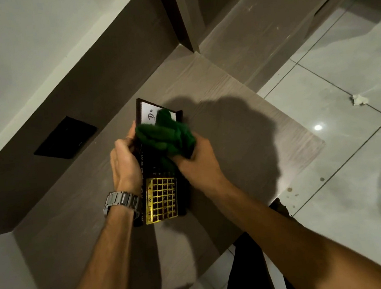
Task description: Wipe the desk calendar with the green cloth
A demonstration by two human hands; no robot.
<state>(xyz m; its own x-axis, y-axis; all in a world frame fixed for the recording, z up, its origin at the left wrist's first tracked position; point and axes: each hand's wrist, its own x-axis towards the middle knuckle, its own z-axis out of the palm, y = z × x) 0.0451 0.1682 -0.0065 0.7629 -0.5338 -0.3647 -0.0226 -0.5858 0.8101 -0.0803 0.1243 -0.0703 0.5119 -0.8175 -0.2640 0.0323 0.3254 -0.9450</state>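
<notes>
Looking down from the head view, the left hand point(126, 164) clamps the long edge of the desk calendar point(160, 193), fingers curled round its dark side, a metal watch point(122, 203) on that wrist, while the right hand point(197, 161) is closed around the bunched green cloth point(166, 136) and presses it onto the calendar's face. The calendar sits between the two hands, over the grey shelf point(241, 127); whether it rests on the shelf or is lifted off it I cannot tell. The cloth covers the middle, just beyond the right fingers; the gold date grid point(162, 200) lies bare toward the wrists, and the white card point(149, 112) at the far end peeks out past the cloth. To do this well, I'd say keep the left grip firm so the calendar cannot twist, flatten the cloth rather than dab with a wad, and stroke lengthwise so the grid's small openings get covered too.
</notes>
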